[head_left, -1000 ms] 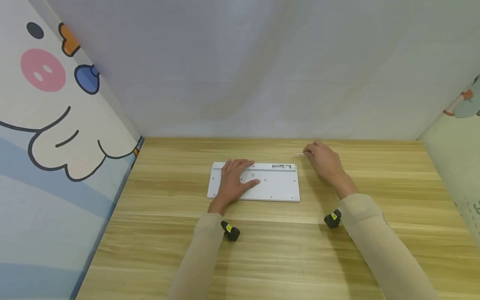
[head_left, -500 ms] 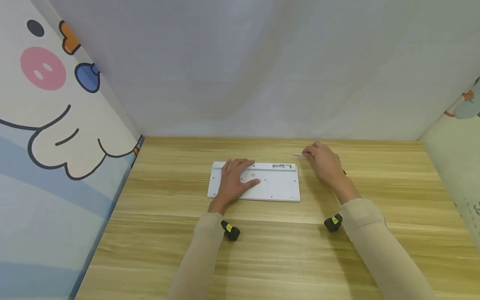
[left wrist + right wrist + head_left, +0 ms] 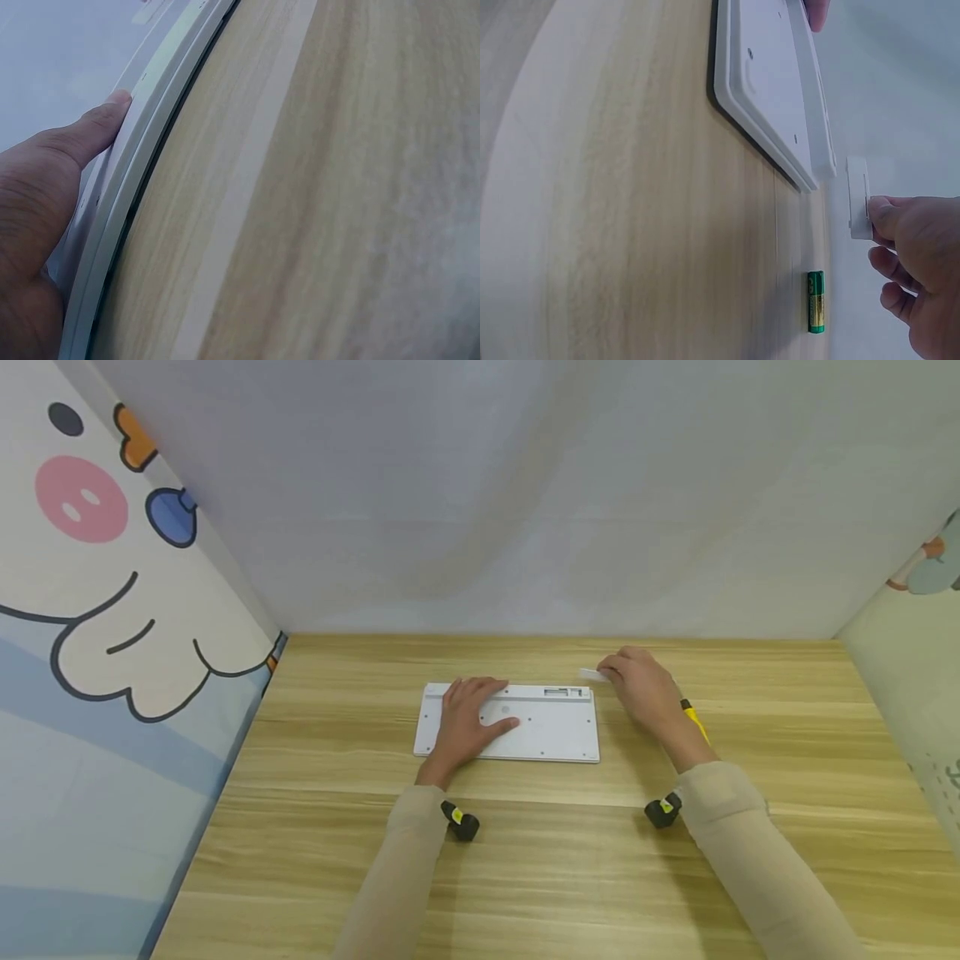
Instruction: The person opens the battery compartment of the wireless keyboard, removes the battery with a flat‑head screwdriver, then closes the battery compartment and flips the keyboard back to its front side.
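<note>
"Near the far edge of the pale wooden desk [image 3: 787, 710], what's new?"

"That small thin white plastic strip [image 3: 593, 675] has come a bit left and tipped, so more of its flat side shows."

"Where is it now?"

"Just past the far right corner of the flat white plastic keyboard [image 3: 555, 731], which lies upside down. They look apart, so the small open slot [image 3: 562, 692] by that corner has no cover yet."

"And the right hand [image 3: 641, 685]?"

"It pinches the strip with thumb and finger. The arm slants in from the near right corner."

"The left hand [image 3: 468, 718]?"

"It hasn't moved. It rests on the keyboard's left half, thumb out wide, not curled round anything."

"Anything else?"

"One green and gold battery [image 3: 816, 301] lies right of the keyboard."
</note>
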The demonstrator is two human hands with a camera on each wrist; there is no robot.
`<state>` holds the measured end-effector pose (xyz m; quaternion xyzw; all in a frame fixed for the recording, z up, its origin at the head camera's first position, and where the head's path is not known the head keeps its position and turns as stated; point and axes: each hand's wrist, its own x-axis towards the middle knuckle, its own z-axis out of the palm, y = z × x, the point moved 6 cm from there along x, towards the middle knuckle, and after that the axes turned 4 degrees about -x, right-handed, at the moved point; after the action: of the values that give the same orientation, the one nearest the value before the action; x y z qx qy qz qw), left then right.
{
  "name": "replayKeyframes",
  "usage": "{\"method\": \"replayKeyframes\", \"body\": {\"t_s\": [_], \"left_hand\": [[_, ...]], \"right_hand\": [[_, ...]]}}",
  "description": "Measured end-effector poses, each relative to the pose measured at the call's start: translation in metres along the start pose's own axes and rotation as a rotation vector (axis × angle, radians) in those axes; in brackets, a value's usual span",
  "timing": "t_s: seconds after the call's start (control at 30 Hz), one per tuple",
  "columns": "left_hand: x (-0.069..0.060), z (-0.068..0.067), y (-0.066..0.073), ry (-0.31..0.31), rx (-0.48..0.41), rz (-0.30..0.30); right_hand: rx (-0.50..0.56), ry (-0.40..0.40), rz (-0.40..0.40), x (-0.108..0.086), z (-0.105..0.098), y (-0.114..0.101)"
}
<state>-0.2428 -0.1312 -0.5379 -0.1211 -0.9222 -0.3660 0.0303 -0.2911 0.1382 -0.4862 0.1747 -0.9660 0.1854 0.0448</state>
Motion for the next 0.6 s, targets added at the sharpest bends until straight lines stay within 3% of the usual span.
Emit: {"method": "replayKeyframes", "body": {"t_s": [0.6], "left_hand": [[-0.001,-0.002,0.001,0.002,-0.006,0.007]], "right_hand": [[0.043,-0.017,-0.045,-0.001,0.005,-0.016]]}}
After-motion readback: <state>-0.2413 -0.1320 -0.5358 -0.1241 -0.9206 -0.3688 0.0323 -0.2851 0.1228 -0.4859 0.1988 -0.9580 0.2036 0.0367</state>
